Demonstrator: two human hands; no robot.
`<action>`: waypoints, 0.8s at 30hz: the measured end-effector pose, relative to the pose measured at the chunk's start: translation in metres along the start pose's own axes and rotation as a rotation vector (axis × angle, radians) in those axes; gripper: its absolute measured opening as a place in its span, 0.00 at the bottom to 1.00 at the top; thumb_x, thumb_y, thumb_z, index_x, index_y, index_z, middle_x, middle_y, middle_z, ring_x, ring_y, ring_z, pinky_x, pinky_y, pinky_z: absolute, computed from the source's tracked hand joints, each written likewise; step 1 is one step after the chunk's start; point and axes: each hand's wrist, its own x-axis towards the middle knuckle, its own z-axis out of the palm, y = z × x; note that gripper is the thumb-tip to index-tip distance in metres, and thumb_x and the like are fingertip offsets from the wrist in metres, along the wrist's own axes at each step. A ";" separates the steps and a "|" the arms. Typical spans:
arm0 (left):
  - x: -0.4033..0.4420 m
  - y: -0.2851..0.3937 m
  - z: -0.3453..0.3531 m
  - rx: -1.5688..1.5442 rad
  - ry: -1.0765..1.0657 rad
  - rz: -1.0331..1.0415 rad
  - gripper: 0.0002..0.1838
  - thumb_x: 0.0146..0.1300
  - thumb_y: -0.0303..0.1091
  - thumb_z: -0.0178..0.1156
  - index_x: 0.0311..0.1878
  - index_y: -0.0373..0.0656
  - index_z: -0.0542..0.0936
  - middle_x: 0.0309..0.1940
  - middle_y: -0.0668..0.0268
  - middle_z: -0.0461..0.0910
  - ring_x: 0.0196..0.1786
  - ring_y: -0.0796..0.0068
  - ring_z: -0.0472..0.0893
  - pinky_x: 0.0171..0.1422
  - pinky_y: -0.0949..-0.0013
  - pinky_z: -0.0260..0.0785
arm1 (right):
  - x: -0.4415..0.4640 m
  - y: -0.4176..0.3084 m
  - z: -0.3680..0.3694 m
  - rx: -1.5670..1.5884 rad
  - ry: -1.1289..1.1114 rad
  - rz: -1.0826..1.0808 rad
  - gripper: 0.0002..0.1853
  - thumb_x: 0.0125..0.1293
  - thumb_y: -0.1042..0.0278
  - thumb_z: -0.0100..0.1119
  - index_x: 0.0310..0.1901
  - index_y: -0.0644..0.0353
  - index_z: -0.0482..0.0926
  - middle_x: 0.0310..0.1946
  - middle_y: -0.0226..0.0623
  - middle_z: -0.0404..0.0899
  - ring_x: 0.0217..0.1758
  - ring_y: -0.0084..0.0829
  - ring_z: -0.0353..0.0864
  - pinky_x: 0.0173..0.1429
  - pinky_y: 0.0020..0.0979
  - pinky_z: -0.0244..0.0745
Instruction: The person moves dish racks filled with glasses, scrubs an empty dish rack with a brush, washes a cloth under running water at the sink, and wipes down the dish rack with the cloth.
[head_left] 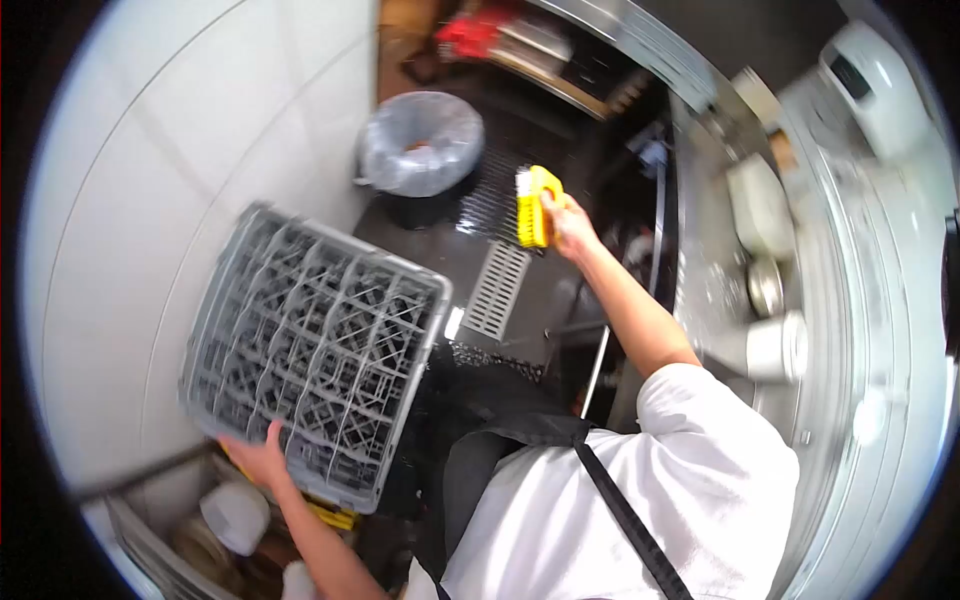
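My left hand [262, 460] is closed on the lower left edge of a grey plastic dishwasher rack [318, 350], its thumb over the rim. The rack is divided into many square compartments and stands tilted beside the white wall. Out in front, my right hand [572, 228] grips a yellow scrub brush [541, 205], held above the dark floor near the drain grate [497, 288]. The brush's bristle side faces left, away from my palm. Part of a yellow object [335, 517] shows below the rack's lower edge; its kind is hidden.
A bin with a clear liner [422, 150] stands ahead by the wall. Along the right runs a steel counter [715, 300] with a white tub [775, 347] and a metal pot [765, 287]. At the lower left, a white container [236, 517] sits in an open-topped unit.
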 end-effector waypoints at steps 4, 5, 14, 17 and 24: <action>0.010 -0.038 0.026 0.012 0.038 -0.049 0.60 0.52 0.65 0.69 0.76 0.33 0.52 0.68 0.39 0.63 0.69 0.42 0.64 0.69 0.50 0.61 | -0.087 -0.040 -0.200 -0.112 0.520 -0.123 0.18 0.68 0.56 0.63 0.53 0.55 0.73 0.44 0.34 0.79 0.41 0.33 0.81 0.42 0.45 0.79; 0.008 -0.037 0.029 0.030 0.046 -0.040 0.60 0.53 0.67 0.67 0.76 0.33 0.51 0.67 0.38 0.63 0.68 0.41 0.64 0.69 0.49 0.61 | -0.111 -0.051 -0.245 -0.224 0.613 -0.102 0.23 0.67 0.53 0.65 0.57 0.52 0.70 0.50 0.36 0.77 0.46 0.38 0.81 0.41 0.51 0.79; -0.006 0.020 0.018 0.426 0.193 0.024 0.56 0.58 0.75 0.53 0.77 0.42 0.54 0.70 0.46 0.61 0.70 0.45 0.64 0.66 0.38 0.56 | -0.140 -0.021 -0.463 -0.797 1.150 0.036 0.24 0.62 0.55 0.69 0.52 0.64 0.74 0.45 0.45 0.81 0.49 0.42 0.81 0.52 0.41 0.76; -0.013 0.094 0.022 0.319 0.274 0.191 0.52 0.62 0.71 0.52 0.77 0.41 0.53 0.70 0.45 0.60 0.71 0.44 0.62 0.68 0.39 0.54 | -0.104 -0.067 -0.396 -1.371 1.389 -0.201 0.28 0.60 0.54 0.69 0.55 0.65 0.74 0.49 0.51 0.79 0.56 0.49 0.77 0.61 0.42 0.70; -0.035 0.260 0.079 0.080 0.322 0.427 0.43 0.70 0.58 0.52 0.77 0.38 0.53 0.70 0.42 0.60 0.71 0.41 0.61 0.71 0.42 0.52 | 0.160 -0.142 -0.318 -1.200 0.571 -0.480 0.16 0.63 0.62 0.65 0.49 0.59 0.78 0.45 0.51 0.81 0.47 0.50 0.81 0.53 0.44 0.75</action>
